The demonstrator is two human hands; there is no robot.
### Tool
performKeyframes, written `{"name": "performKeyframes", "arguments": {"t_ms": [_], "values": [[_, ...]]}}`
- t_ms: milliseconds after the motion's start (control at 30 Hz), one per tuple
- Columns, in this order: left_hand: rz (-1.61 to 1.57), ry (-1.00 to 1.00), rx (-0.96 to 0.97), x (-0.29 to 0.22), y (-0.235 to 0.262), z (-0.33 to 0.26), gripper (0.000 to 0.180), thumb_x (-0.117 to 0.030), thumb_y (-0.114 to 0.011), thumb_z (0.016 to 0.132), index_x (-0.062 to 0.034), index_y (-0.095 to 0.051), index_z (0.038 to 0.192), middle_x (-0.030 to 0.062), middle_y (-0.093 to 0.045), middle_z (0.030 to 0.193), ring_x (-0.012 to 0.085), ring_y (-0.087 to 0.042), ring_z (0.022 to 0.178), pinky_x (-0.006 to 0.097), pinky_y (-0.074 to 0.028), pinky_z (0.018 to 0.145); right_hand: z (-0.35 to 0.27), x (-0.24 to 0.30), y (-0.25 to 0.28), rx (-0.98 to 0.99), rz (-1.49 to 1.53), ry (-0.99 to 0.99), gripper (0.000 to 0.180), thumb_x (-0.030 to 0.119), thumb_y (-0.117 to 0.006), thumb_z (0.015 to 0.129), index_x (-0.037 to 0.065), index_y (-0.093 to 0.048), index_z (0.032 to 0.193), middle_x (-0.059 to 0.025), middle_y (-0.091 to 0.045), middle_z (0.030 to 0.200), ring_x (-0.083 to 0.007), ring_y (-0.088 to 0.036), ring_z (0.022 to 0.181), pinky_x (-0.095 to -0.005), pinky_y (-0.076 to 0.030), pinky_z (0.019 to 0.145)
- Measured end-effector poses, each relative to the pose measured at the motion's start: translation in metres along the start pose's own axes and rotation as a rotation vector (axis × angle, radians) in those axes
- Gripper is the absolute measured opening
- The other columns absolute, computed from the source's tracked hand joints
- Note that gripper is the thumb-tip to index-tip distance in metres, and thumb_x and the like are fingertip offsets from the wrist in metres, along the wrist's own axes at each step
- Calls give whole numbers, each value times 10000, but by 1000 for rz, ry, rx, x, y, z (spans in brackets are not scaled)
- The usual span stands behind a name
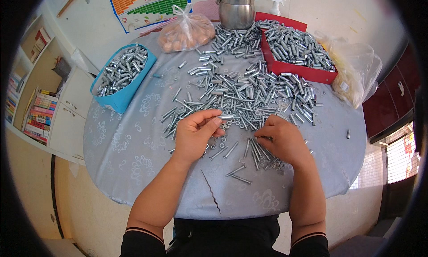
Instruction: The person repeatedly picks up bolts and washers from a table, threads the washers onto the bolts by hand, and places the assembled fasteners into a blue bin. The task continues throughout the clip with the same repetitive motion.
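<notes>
My left hand (196, 134) pinches a silvery metal sleeve (226, 117) between thumb and fingertips, just above the near edge of a big heap of sleeves, bolts and nuts (240, 92). To its right my right hand (281, 138) is closed, fingertips pointing down over a small bunch of long bolts (256, 152). What those fingertips hold, if anything, is hidden. Washers (280, 165) lie by the bunch, partly under the right wrist. Several loose bolts (231, 150) and nuts (213, 146) are scattered between the hands.
A blue box (120, 101) of finished-looking bolts stands left on the cloth-covered round table (129, 167). A red box (303, 72) full of sleeve bolts is at the back right. Behind are a tied bag (185, 31), a steel pot (236, 11) and a plastic bag (356, 74).
</notes>
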State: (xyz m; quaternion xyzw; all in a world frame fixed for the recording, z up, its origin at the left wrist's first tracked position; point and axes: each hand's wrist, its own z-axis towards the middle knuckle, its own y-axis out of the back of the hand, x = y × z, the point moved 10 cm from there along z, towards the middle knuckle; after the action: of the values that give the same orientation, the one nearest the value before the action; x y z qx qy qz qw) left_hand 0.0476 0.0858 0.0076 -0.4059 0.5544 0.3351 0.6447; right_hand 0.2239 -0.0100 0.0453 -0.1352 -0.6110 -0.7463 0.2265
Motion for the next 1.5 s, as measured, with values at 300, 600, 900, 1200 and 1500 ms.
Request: {"name": "performKeyframes", "arguments": {"t_ms": [300, 600, 900, 1200, 1500], "values": [[12, -5, 31, 1, -4, -2, 207, -54, -639, 907, 19, -650, 1100, 88, -702, 916, 136, -675, 725, 250, -557, 649, 3, 2, 0, -53, 16, -30, 106, 100, -673, 782, 84, -669, 886, -83, -599, 849, -272, -622, 798, -375, -501, 693], [0, 31, 100, 4, -13, -3, 218, -33, -633, 906, 28, -639, 1115, 110, -705, 924, 147, -687, 732, 247, -567, 652, 3, -15, -15, -317, 726, -280, 86, 36, -654, 861, 9, -628, 938, -46, -669, 802, -95, -625, 713, -249, -492, 652], [-17, 51, 135, 5, -18, -6, 211, -33, -620, 915, 34, -636, 1114, 134, -707, 945, 160, -694, 742, 254, -573, 662, 2, -10, -25, -288, 910, -311, 107, -4, -661, 855, -13, -635, 959, -66, -694, 875, -97, -647, 783, -237, -518, 711], [-49, 53, 143, 2, -19, -6, 205, -24, -618, 912, 39, -635, 1107, 143, -706, 939, 172, -698, 736, 264, -584, 660, 4, -12, -27, -236, 1031, -331, 123, 1, -699, 842, -11, -648, 953, -56, -690, 926, -98, -640, 847, -245, -518, 772], [-65, 67, 149, 2, -20, -6, 203, -14, -615, 908, 43, -634, 1102, 148, -706, 939, 173, -698, 735, 264, -587, 647, 3, -13, -27, -210, 1076, -354, 164, 15, -700, 849, -13, -658, 1004, -54, -692, 928, -104, -647, 850, -242, -516, 763]]}}
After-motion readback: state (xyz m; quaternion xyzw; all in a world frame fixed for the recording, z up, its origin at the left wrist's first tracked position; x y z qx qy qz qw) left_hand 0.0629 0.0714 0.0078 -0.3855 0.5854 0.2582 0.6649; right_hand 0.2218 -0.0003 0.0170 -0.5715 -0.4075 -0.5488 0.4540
